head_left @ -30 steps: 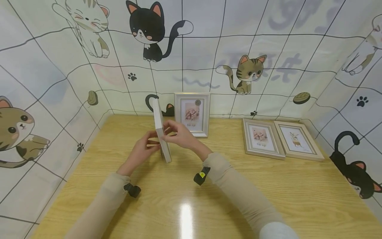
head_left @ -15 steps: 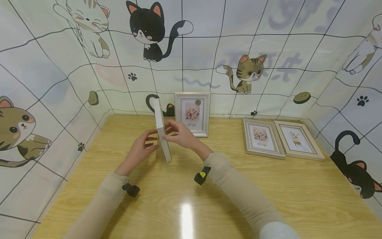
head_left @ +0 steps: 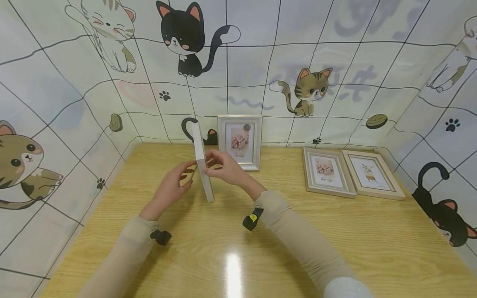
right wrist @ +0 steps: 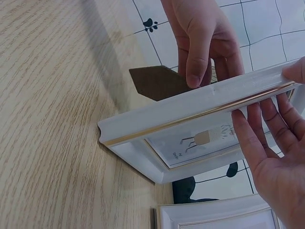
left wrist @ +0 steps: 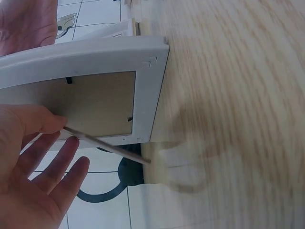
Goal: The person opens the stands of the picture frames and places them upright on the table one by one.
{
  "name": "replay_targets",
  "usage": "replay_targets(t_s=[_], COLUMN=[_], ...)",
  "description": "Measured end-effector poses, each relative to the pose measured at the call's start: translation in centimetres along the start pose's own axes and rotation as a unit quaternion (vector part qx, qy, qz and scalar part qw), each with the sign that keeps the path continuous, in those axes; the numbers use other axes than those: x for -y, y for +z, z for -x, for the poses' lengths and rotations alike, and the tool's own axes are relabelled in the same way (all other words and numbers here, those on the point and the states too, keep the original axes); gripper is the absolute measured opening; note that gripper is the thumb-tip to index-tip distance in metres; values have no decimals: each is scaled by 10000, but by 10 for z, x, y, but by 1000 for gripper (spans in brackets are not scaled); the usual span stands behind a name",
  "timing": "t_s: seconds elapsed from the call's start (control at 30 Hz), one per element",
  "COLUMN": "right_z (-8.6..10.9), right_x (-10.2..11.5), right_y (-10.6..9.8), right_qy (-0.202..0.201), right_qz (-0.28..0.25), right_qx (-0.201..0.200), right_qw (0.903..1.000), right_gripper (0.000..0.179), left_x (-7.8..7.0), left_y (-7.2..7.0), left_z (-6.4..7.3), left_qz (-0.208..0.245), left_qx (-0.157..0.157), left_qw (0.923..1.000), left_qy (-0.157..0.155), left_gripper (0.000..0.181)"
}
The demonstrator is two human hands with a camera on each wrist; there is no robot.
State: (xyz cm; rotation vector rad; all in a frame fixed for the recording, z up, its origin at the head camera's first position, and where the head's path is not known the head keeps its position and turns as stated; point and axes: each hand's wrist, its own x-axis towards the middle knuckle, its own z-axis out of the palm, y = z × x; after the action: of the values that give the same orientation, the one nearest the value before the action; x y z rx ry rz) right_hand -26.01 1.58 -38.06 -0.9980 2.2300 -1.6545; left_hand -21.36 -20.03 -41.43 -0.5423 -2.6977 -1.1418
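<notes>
Head view shows the white photo frame (head_left: 200, 158) left of the centre, standing on the worktop (head_left: 193, 252); the right hand (head_left: 226, 169) grips its side edge, and the left hand (head_left: 171, 185) pinches the brown stand (right wrist: 158, 83) behind it.

Counting from here: white rectangular picture frame (head_left: 199, 145), one; silver-toned frame (head_left: 240, 140), one; greyish-beige frame (head_left: 328, 171), one; pale wood-coloured frame (head_left: 372, 174), one. Frames, four. Flat brown flap (right wrist: 159, 84), one. Bare left hand (head_left: 167, 188) plus right hand (head_left: 229, 169), two. Black wrist cameras (head_left: 162, 237), two.
</notes>
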Motion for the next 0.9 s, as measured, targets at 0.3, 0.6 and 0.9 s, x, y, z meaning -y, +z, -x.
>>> replay_targets(t_s=[0.3,0.6,0.9], right_z=[0,0,2], right_x=[0,0,-1], right_y=[0,-1,-1], right_qy=[-41,-64,-92], right_qz=[13,18,-73], right_qx=[6,23,40], right_qw=[10000,10000,9999], right_gripper=[29,29,28], left_x=[-2,-6,-10], left_y=[-6,-7,-5], left_z=[-1,-2,3], left_qz=[-557,-1107,-1444], left_qx=[11,-39,-158], left_qw=[9980,9932,9890], left_qy=[294,355,283], left_gripper=[56,56,56])
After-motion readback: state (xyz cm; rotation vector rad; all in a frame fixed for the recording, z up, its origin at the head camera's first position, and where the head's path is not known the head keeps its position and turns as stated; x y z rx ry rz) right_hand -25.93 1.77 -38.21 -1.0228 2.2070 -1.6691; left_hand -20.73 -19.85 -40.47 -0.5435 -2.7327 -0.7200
